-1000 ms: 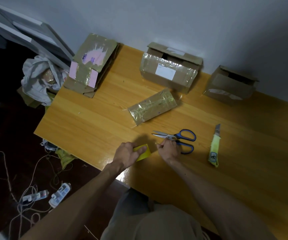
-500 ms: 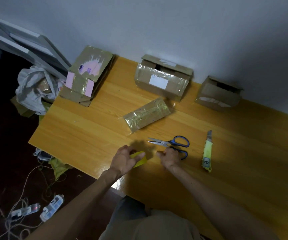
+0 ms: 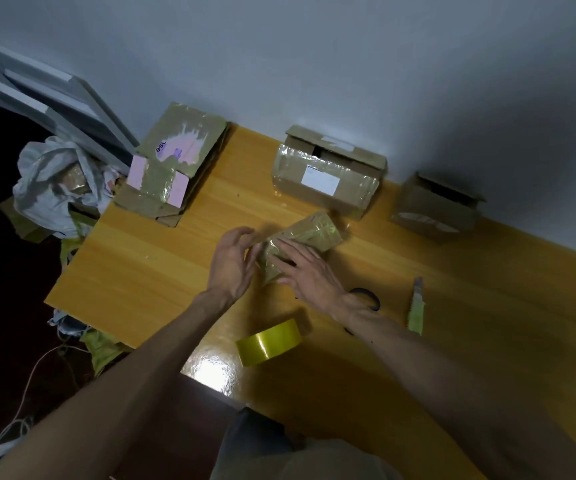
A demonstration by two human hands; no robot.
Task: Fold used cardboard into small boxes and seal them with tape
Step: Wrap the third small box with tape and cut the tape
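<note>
A small cardboard box (image 3: 314,230) wrapped in shiny clear tape lies in the middle of the wooden table (image 3: 162,271). My left hand (image 3: 233,263) cups its near left end with curved fingers. My right hand (image 3: 309,271) presses flat, straight fingers onto its top. A yellow tape roll (image 3: 269,342) lies on its side near the table's front edge, free of both hands.
Blue-handled scissors (image 3: 366,296) lie partly under my right forearm, beside a yellow utility knife (image 3: 415,308). Along the wall stand a flattened pink-patched carton (image 3: 175,161), a taped box with a white label (image 3: 324,181) and an open box (image 3: 432,206). A grey bag (image 3: 54,181) and cables (image 3: 37,368) lie left of the table.
Both hands left the tape roll near the front edge and moved forward onto the small taped box. The roll now lies alone on the table.
</note>
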